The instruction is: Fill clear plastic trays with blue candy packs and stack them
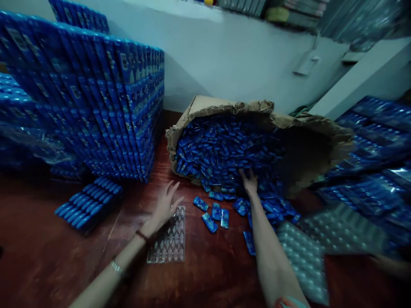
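Note:
My left hand (164,204) is open, its fingers spread above the upper end of a clear plastic tray (171,244) with rows of moulded hollows. The tray lies on the reddish-brown floor (208,273) with nothing in its hollows. My right hand (249,183) reaches to the pile of small blue packets (221,149) at the mouth of a torn cardboard box (199,107). Its fingers are apart and touch or hover just over the packets; I cannot make out any packet held. Several loose blue packets (209,223) lie on the floor between my hands.
Tall stacks of filled blue trays (105,102) stand at left, with a low filled tray (90,201) before them. At right are blurred clear trays (302,256), more blue stacks (379,171) and a blurred arm (393,265) of another person. A white wall (224,64) rises behind.

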Demonstrator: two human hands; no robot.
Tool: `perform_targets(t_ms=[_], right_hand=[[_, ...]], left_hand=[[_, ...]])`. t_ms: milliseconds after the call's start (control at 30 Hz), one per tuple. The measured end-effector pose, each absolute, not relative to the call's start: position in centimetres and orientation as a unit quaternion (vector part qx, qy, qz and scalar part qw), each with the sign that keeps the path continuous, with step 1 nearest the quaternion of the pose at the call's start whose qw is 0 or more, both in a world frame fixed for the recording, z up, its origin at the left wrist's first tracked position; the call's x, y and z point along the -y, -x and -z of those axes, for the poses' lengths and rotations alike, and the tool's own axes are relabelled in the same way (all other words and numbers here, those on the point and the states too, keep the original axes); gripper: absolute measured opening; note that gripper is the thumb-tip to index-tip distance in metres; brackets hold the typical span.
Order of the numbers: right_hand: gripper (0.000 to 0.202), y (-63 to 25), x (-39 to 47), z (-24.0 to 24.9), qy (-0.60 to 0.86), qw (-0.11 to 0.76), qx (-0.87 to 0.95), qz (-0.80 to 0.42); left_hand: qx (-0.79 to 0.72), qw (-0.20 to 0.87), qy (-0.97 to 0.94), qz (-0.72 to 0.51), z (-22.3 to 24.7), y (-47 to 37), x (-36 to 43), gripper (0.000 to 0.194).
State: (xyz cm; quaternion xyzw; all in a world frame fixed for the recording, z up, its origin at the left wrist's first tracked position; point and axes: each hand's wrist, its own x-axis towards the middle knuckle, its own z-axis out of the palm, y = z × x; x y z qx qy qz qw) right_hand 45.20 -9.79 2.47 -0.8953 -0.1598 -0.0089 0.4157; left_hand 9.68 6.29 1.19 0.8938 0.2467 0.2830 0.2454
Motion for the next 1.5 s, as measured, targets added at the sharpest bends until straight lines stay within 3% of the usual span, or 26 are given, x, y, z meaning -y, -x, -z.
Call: perform_targets(t_ms=[133, 267, 433, 567, 700, 1000, 1133, 1233, 1367, 1500], right_hand=[[0.086, -44.8, 10.2, -2.8, 0.876, 0.443, 0.190, -0.004], [0.083, -43.6, 10.0, -2.2, 0.859, 0.460, 0.224, -0.003], [0.086, -40.3, 7.9, -0.4, 0.849, 0.474, 0.235, -0.002], [0.079, -36.4, 6.0, -0.2, 0.850, 0.455, 0.264, -0.022], [0.070, -32.3, 4.5, -0.4, 0.831, 0.421, 0.358, -0.057], [0.046, -28.4, 5.9, -0.6, 0.808, 0.295, 0.500, -0.102], [0.040, -27.8, 8.6, -1.7, 0.801, 0.270, 0.522, -0.116], [0.035, -27.4, 11.1, -2.3, 0.817, 0.249, 0.510, -0.102], [0.033, -24.8, 14.1, -2.0, 0.817, 0.319, 0.479, -0.034], [0.030, -19.6, 15.5, -0.4, 0.783, 0.366, 0.501, -0.033]], left_hand=[[-0.291, 0.193, -0.891, -0.292, -3.7, -19.4, -11.4, 0.057], [-0.405, 0.205, -0.857, -0.244, -5.3, -25.4, -13.7, 0.060], [-0.386, 0.207, -0.871, -0.225, -4.6, -26.7, -12.2, 0.062], [-0.344, 0.273, -0.867, -0.237, -3.3, -25.5, -10.6, 0.067], [-0.296, 0.333, -0.856, -0.263, -2.1, -23.6, -9.9, 0.066], [-0.258, 0.357, -0.873, -0.210, -0.3, -16.1, -7.8, 0.032], [-0.218, 0.411, -0.865, -0.189, -0.9, -11.6, -7.5, 0.036], [-0.228, 0.444, -0.832, -0.244, -1.1, -6.4, -7.7, 0.038], [-0.271, 0.355, -0.847, -0.289, -0.6, 1.9, -6.7, 0.033], [-0.166, 0.264, -0.940, -0.140, 0.3, 7.3, -3.5, 0.034]])
